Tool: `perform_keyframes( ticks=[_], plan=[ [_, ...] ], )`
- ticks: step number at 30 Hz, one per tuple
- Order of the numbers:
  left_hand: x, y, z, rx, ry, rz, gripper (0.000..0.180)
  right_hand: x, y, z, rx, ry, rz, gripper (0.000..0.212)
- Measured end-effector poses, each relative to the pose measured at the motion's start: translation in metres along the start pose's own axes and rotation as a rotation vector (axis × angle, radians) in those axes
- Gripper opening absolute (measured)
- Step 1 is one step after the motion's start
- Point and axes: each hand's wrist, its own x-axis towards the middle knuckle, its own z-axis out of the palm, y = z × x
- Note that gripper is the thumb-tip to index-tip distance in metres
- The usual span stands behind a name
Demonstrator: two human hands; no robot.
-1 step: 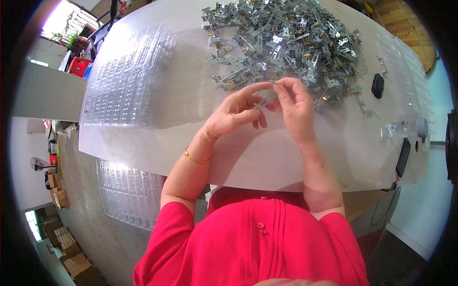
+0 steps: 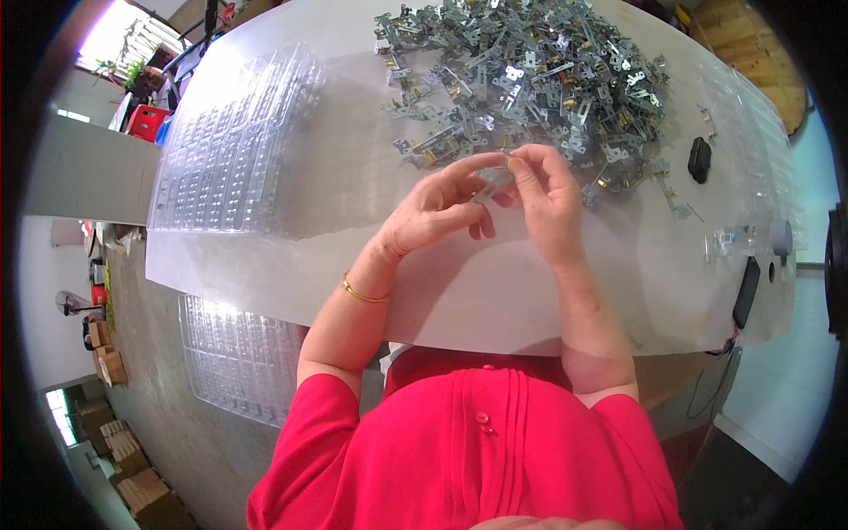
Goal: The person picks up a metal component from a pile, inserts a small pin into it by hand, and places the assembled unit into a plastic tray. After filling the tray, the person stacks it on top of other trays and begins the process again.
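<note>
- Because the small pale piece [image 2: 495,180] lies almost hidden among the fingers, turning it slightly toward the eyes would make its edges easier to judge.
- The left hand [image 2: 442,205] and right hand [image 2: 549,201] are together, their fingertips meeting around that piece just above the near edge of the metal parts pile [image 2: 539,79]; exactly which fingertips bear on it is hard to tell.
- A light pinch from the 2 sides seems best: thin metal, if that is what it is, could bend or nick the skin under a hard squeeze.
- Let 1 hand steady while the other adjusts, so that the 2 do not push against each other.
- The forearms come in low over the desk [image 2: 473,296]; resting the wrists on it would probably calm small finger movements.
- Working slightly nearer the body would give bare surface below, so a dropped piece would be less likely to vanish among the loose parts.
- The clear plastic trays [image 2: 225,155] stand well apart on the left, leaving the elbows room; a wide sweep of the left arm could nudge them.
</note>
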Motion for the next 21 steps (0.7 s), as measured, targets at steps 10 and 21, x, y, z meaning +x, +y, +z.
perform_keyframes(
  ticks=[10, 21],
  plan=[
    [0.004, -0.017, -0.002, -0.066, 0.171, 0.244, 0.064, -0.006, -0.004, 0.004, -0.450, 0.058, -0.353, 0.007],
    [0.006, -0.020, 0.002, 0.100, 0.277, 0.270, 0.066, -0.008, -0.007, 0.009, -0.460, 0.019, -0.374, 0.009]
  ],
)
